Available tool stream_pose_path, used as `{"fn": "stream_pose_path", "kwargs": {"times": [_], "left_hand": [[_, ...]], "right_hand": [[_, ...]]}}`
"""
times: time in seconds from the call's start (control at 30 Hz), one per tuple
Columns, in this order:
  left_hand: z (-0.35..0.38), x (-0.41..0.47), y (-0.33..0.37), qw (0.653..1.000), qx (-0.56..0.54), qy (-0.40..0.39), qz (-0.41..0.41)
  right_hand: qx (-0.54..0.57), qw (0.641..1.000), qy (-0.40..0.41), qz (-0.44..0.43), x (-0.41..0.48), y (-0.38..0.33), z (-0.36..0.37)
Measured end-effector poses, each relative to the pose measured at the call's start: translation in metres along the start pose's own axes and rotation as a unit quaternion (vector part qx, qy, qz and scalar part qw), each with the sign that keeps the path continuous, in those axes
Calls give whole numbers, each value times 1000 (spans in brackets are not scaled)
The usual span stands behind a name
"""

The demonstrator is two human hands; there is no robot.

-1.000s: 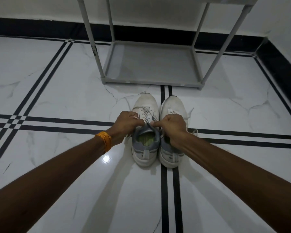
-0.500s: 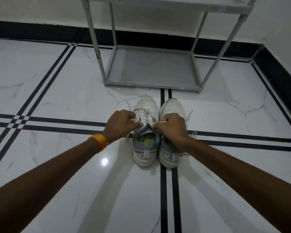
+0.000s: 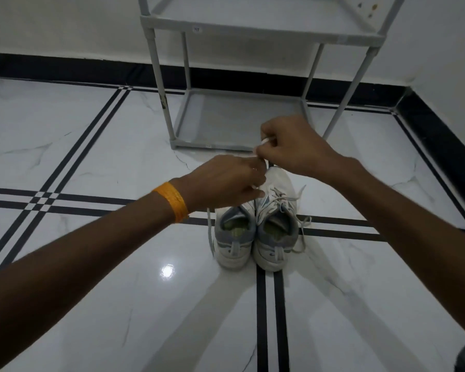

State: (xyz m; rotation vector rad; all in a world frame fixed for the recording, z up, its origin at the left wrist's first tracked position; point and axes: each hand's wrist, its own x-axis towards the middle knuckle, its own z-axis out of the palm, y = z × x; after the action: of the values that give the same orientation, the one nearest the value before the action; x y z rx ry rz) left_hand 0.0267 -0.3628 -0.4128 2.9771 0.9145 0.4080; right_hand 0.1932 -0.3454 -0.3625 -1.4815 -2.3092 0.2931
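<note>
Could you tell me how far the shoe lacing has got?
Done: the left shoe and right shoe stand paired before the rack. In hand: the left hand and right hand pinch a white lace raised above them; no knot shows. Left: the right shoe's loose laces trail on the tiles.

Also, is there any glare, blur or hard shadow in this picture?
Head view: a glare spot shines on the glossy floor left of the shoes; the left hand and right hand, pinching a lace, look slightly blurred; arm shadows are soft, not hard.
</note>
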Motion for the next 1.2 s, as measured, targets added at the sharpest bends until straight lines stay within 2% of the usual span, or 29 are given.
{"fn": "stream_pose_path", "kwargs": {"times": [0.07, 0.13, 0.2, 0.27, 0.3, 0.37, 0.43, 0.5, 0.67, 0.77, 0.83, 0.93, 1.0, 1.07, 1.13, 1.2], "left_hand": [[-8, 9, -11, 994, 103, -29, -26], [-18, 16, -26, 982, 170, -46, -70], [-26, 23, -34, 980, 158, -44, -109], [-27, 29, -31, 981, -5, -60, -186], [-26, 31, -27, 963, -133, -63, -227], [-26, 34, -22, 887, -350, -39, -297], [-26, 33, -20, 825, -454, -18, -336], [-25, 32, -20, 794, -498, -17, -349], [-26, 24, -23, 796, -512, 29, -322], [-26, 14, -34, 780, -536, 23, -322], [-21, 11, -36, 788, -529, -4, -315], [-10, 18, -25, 830, -454, -3, -323], [-2, 27, -17, 883, -340, 72, -316], [2, 33, -13, 931, -200, 160, -261], [3, 34, -11, 949, -80, 206, -223], [2, 31, -9, 948, -10, 232, -216]], "right_hand": [[2, 999, 21, -33, 0, -2, 0], [37, 997, 70, -22, 0, 1, -1], [95, 989, 111, 31, -1, 9, -1], [142, 981, 96, 88, -4, 17, 1], [150, 980, 66, 110, -6, 20, 3], [155, 978, -4, 140, -11, 21, 12], [179, 972, -67, 138, -15, 14, 23], [201, 970, -64, 118, -15, 8, 34], [256, 961, 34, 100, -16, 12, 29], [350, 926, 80, 114, -17, 5, 6], [433, 888, 95, 122, -12, -4, -9], [539, 832, 83, 102, -1, -13, -27], [576, 807, 82, 104, 7, -15, -31], [604, 781, 92, 130, 13, -14, -25], [653, 730, 109, 170, 16, -10, -14], [710, 657, 130, 215, 18, -1, -2]]}}
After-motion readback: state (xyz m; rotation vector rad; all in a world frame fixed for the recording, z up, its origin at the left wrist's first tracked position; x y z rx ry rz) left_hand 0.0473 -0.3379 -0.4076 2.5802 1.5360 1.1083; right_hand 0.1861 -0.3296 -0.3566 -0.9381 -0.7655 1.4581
